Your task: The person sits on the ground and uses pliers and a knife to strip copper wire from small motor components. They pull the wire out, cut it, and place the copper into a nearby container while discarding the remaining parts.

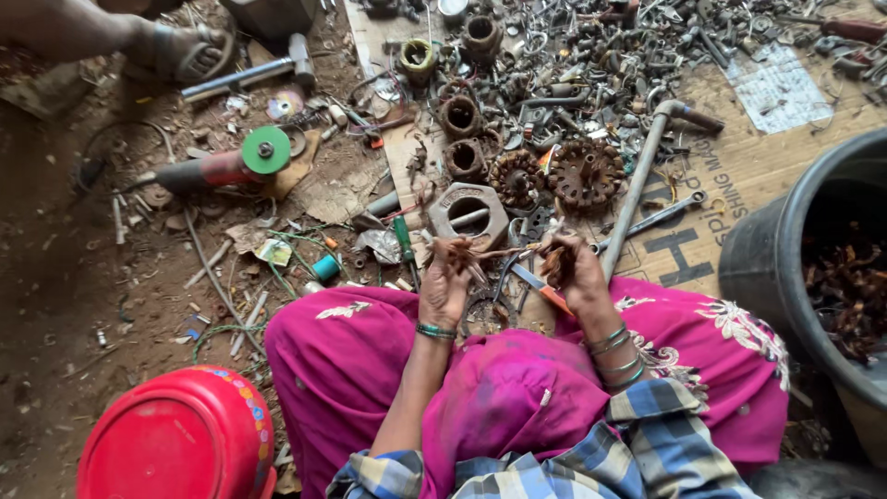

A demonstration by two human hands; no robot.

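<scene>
Red tub: a round red plastic tub (176, 439) sat nearest, at the person's left knee, turned so that its contents could not be seen.
Lap: bright pink cloth (499, 388) stretched across the knees, and both forearms came out over it from blue checked sleeves (591, 462).
Left hand: the left hand (442, 291), with a green bangle at the wrist, had its fingers curled shut around one end of a tangled bundle of reddish copper wire (462, 254).
Right hand: the right hand (575, 273) was closed tight on a dark brown clump of the same wire (558, 263); a thin strand ran between the two fists, just above the lap.
Black bucket: a big black plastic bucket (776, 249) stood just beside the right knee, and in it lay a heap of rusty brown wire scraps (845, 286).
Ground ahead: a grey hexagonal metal nut (467, 214) lay just past the hands, with rusty toothed gear wheels (587, 173) beyond it on brown cardboard (739, 166).
Further left: a red-bodied angle grinder with a green disc (231, 166) rested on the dirt.
Far edge: a sandalled foot (180, 51) of another person showed at the top left.
</scene>
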